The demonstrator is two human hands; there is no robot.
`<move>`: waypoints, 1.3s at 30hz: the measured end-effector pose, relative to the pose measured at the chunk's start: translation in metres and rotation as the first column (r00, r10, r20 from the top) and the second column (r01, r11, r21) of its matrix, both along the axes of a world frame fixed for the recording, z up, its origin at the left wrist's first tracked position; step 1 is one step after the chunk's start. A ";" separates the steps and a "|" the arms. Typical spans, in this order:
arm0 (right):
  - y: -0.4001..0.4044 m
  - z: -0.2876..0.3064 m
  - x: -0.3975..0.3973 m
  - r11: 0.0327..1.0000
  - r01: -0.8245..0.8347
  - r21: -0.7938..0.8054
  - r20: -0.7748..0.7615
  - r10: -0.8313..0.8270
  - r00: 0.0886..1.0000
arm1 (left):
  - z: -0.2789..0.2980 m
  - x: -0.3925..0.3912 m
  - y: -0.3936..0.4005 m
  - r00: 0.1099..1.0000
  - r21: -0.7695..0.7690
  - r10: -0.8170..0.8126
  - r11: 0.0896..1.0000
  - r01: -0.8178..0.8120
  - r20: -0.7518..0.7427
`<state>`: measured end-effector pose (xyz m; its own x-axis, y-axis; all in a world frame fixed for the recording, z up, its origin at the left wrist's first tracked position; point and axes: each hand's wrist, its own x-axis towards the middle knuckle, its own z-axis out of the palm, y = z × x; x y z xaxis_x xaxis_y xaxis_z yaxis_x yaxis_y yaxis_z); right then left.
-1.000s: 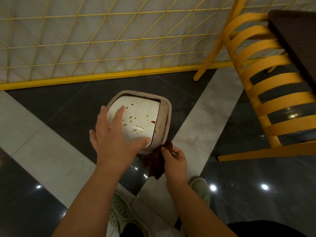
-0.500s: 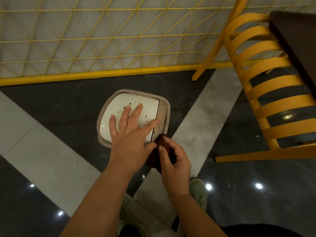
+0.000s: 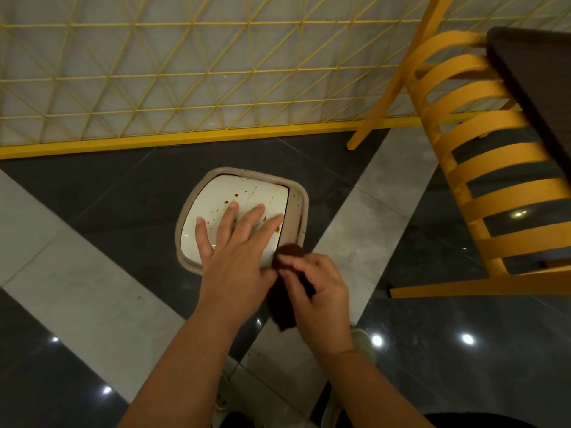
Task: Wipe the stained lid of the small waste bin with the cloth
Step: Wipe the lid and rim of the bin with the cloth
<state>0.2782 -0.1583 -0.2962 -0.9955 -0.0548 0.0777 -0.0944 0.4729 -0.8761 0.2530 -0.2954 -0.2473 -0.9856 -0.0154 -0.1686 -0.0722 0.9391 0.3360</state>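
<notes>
Flatter now, the left hand lies with fingers spread on the stained lid of the floor-standing bin; right hand pinches the dark cloth at its near rim; yellow chair stands just right.

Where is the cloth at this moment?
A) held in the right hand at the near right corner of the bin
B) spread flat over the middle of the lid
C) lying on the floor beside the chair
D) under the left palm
A: the right hand pinches the dark cloth at the bin's near right corner, while the left hand lies flat on the lid.
</notes>
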 end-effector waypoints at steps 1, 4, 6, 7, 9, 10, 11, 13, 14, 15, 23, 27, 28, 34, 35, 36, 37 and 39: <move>0.000 0.000 -0.003 1.000 -0.008 0.017 -0.014 0.009 1.000 | 0.000 0.000 0.000 1.000 -0.002 0.000 1.000 0.000 -0.005; -0.002 0.006 -0.029 0.999 0.032 0.036 0.001 -0.032 0.999 | -0.001 -0.001 0.001 0.999 0.003 0.015 1.000 -0.015 -0.036; -0.004 0.010 -0.050 0.995 0.104 -0.011 0.090 -0.103 0.991 | -0.001 -0.002 0.000 0.999 -0.008 0.020 1.000 -0.020 -0.035; -0.005 0.010 -0.055 0.990 0.135 -0.031 0.141 -0.130 0.981 | -0.001 -0.002 0.000 0.999 -0.009 0.021 1.000 -0.021 -0.034; -0.008 0.011 -0.049 0.987 0.160 -0.034 0.187 -0.151 0.971 | 0.000 -0.003 0.000 0.999 -0.008 0.025 1.000 -0.025 -0.028; -0.008 0.010 -0.039 0.988 0.152 -0.022 0.171 -0.147 0.974 | 0.000 -0.003 0.000 0.999 -0.008 0.026 1.000 -0.026 -0.029; -0.007 0.008 -0.028 0.991 0.133 -0.005 0.133 -0.131 0.982 | 0.000 -0.003 -0.001 0.999 -0.006 0.026 1.000 -0.026 -0.033; -0.005 0.004 -0.009 0.998 0.069 0.008 0.041 -0.070 0.997 | 0.000 -0.003 -0.001 0.999 -0.001 0.026 1.000 -0.027 -0.046; -0.004 0.003 -0.006 0.999 0.040 0.013 0.004 -0.040 0.999 | -0.001 -0.003 -0.001 0.998 -0.005 0.026 1.000 -0.026 -0.048; -0.004 0.002 -0.008 0.999 0.021 0.027 -0.024 -0.021 0.999 | -0.001 -0.003 0.000 0.998 -0.011 0.024 1.000 -0.025 -0.051; -0.008 0.013 -0.059 0.994 0.098 0.043 0.089 -0.102 0.991 | 0.002 -0.005 -0.002 0.999 -0.012 0.033 0.999 -0.033 -0.035; -0.005 0.006 -0.015 0.994 -0.037 0.102 -0.058 0.043 0.997 | 0.003 -0.006 -0.001 0.999 -0.014 0.034 0.999 -0.034 -0.032; -0.005 0.004 -0.011 0.993 -0.047 0.107 -0.077 0.055 0.996 | 0.002 -0.005 -0.001 0.999 -0.025 0.030 0.999 -0.031 -0.031; -0.016 0.010 -0.056 0.989 0.143 -0.040 0.133 -0.137 0.982 | -0.001 -0.005 -0.004 0.998 -0.057 0.051 0.997 -0.052 -0.020; -0.016 0.007 -0.062 0.975 0.205 -0.083 0.217 -0.183 0.959 | -0.001 -0.006 -0.004 0.999 -0.058 0.051 0.997 -0.052 -0.015; -0.016 0.003 -0.065 0.960 0.256 -0.112 0.287 -0.215 0.934 | 0.000 -0.007 -0.004 0.999 -0.054 0.052 0.997 -0.052 -0.011; -0.016 -0.003 -0.063 0.952 0.283 -0.115 0.336 -0.231 0.913 | 0.000 -0.007 -0.004 0.999 -0.048 0.054 0.997 -0.054 -0.009; -0.016 -0.014 -0.050 0.960 0.273 -0.064 0.372 -0.231 0.899 | 0.001 -0.007 -0.003 0.999 -0.043 0.054 0.998 -0.054 -0.008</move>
